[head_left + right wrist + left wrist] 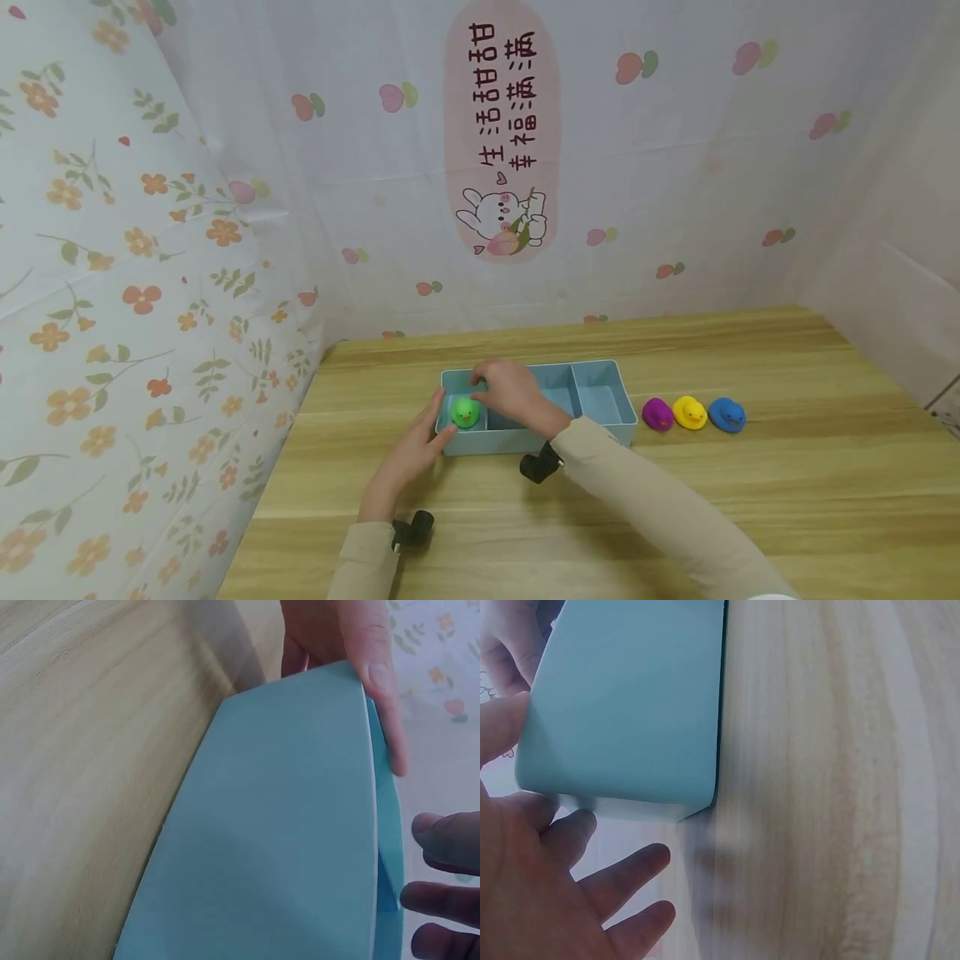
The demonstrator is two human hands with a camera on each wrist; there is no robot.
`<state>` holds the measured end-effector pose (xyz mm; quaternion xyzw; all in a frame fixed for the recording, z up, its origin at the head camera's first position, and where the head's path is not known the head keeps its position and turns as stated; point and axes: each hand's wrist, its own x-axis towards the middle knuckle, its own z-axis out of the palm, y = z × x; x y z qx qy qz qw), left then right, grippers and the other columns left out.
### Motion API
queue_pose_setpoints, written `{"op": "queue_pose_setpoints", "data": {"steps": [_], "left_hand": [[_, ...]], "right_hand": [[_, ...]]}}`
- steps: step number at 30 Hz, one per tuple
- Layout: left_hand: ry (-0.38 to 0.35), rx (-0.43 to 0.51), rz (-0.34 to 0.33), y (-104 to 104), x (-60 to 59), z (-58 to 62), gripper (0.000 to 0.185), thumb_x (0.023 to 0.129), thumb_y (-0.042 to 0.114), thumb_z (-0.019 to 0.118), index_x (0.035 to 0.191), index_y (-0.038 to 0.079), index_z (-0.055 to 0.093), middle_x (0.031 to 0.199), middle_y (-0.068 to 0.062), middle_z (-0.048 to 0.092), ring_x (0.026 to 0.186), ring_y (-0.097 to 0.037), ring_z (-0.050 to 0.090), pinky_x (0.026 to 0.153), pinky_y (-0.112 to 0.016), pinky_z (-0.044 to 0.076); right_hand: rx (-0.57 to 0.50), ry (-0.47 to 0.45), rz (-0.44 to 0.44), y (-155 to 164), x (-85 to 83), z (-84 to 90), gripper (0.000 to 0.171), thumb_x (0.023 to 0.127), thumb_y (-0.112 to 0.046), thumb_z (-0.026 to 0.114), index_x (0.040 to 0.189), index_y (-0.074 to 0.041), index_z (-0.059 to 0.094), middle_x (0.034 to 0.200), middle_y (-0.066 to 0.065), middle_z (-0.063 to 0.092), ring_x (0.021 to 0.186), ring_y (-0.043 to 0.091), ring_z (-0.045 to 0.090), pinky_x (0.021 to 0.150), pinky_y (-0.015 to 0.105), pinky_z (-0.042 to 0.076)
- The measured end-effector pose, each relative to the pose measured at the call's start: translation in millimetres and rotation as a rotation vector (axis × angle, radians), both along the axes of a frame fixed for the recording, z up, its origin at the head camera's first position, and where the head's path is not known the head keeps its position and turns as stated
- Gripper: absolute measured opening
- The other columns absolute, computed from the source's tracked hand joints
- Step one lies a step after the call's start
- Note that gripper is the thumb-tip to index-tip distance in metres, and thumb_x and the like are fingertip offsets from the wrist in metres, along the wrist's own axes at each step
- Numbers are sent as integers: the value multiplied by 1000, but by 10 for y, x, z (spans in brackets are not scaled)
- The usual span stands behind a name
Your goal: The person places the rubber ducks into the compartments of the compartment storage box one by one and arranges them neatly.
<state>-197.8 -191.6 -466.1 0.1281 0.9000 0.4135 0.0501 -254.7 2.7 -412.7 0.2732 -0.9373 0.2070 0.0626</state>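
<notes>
Left grip (411, 450) spread, touching tray (498, 442); right grip (516, 394) loosely parted.

Floral curtain (97, 317) beside wooden table (750, 500)

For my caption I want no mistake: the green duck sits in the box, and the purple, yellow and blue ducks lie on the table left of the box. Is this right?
Left is wrong: the head view shows the purple duck, yellow duck and blue duck on the table right of the box. The green duck does sit in it.
</notes>
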Motion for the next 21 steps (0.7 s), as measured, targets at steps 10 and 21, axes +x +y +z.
{"op": "queue_pose_setpoints", "data": {"steps": [10, 21], "left_hand": [[16, -5, 11, -39, 2, -34, 69, 100, 30, 50, 155, 11, 12, 161, -11, 15, 148, -32, 17, 120, -51, 18], [5, -15, 20, -6, -1, -13, 69, 100, 30, 51, 155, 14, 13, 161, -9, 15, 148, -32, 17, 120, -51, 18]], "right_hand": [[-89, -2, -42, 105, -75, -42, 7, 85, -22, 72, 91, -18, 74, 80, -3, 70, 67, 7, 59, 52, 22, 45], [-135, -7, -87, 369, -59, -50, 6, 86, -21, 72, 91, -19, 73, 76, -3, 69, 60, 5, 55, 47, 20, 40]]}}
